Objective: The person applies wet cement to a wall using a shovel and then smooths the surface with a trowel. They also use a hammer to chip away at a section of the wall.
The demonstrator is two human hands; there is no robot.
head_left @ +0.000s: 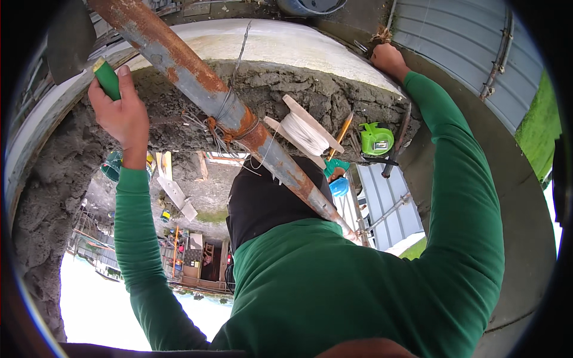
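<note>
My left hand (122, 113) is closed around a short green handle (107, 79) with a pale, wood-like end. Just beyond it is a dark grey flat blade-like piece (70, 45); whether the two are joined I cannot tell. Far to the right, my right hand (389, 59) is curled at the edge of the pale curved surface (286, 42). A frayed brown tuft (382, 36) shows right beside its fingers, and what they grip is too small to make out.
A rusty pipe (209, 83) bound with wire slants across in front of me. On the rough mortar ledge (268, 89) lie a string reel (304, 134), a yellow pencil (346, 126) and a green tape measure (376, 139). Below, a person in a blue helmet (339, 187) is partly visible.
</note>
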